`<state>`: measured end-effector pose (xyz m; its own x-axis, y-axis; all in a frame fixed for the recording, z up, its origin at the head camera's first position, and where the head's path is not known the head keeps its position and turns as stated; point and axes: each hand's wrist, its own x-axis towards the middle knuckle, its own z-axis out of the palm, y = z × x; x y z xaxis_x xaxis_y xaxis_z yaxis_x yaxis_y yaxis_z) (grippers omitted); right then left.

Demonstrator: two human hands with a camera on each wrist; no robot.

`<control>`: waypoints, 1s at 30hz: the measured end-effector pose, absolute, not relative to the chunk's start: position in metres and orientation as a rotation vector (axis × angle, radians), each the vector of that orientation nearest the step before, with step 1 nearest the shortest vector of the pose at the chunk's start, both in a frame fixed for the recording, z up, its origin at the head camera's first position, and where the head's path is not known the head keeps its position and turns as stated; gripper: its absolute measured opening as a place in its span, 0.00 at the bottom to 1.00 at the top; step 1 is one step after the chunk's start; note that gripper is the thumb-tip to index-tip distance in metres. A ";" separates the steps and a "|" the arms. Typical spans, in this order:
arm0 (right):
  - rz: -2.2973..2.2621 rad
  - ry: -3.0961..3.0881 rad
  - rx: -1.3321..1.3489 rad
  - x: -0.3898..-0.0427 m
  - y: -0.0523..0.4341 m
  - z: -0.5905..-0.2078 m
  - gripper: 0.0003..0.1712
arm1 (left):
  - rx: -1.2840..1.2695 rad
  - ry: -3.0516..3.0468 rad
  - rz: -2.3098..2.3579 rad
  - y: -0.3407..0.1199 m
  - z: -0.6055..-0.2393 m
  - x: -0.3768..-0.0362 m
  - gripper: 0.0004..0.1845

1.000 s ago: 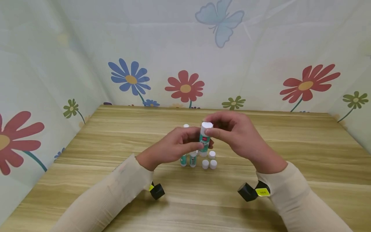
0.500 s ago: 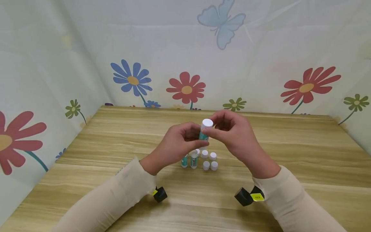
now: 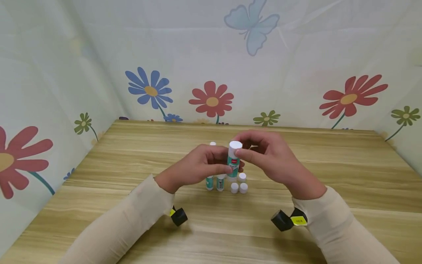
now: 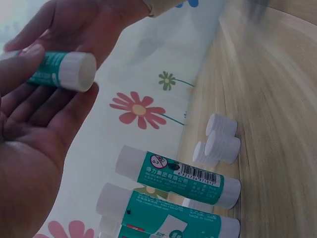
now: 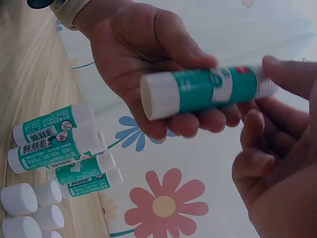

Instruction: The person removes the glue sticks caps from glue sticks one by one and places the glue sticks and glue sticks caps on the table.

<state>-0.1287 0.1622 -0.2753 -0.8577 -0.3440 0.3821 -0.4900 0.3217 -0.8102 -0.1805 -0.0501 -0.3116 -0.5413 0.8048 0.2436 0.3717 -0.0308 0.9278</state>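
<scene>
A teal and white glue stick stands upright in the air between my two hands, over the middle of the table. My left hand grips its teal body from the left. My right hand pinches its white capped top with thumb and forefinger. The right wrist view shows the glue stick lying across my left hand's fingers. In the left wrist view its white bottom end sticks out past my left fingers.
Several more glue sticks stand on the wooden table below my hands, with loose white caps beside them. The sticks and the caps also appear in the left wrist view. Flowered cloth walls enclose the table.
Both hands lifted the glue stick a little half a second ago and have lowered it again. The grips have not changed.
</scene>
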 end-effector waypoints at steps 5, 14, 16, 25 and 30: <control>1.694 -2.436 1.004 -0.132 0.168 -0.276 0.14 | 1.318 1.721 1.557 -0.052 -0.312 -0.183 0.19; 1.594 -2.487 0.683 -0.128 0.158 -0.277 0.21 | 1.160 2.029 1.677 -0.047 -0.312 -0.178 0.13; 1.578 -2.485 0.561 -0.129 0.154 -0.278 0.21 | 1.124 2.081 1.713 -0.044 -0.313 -0.176 0.13; 1.604 -2.413 0.418 -0.128 0.150 -0.279 0.15 | 1.076 2.175 1.773 -0.041 -0.314 -0.171 0.15; 1.638 -2.401 0.618 -0.129 0.155 -0.281 0.12 | 1.155 2.043 1.712 -0.047 -0.314 -0.176 0.16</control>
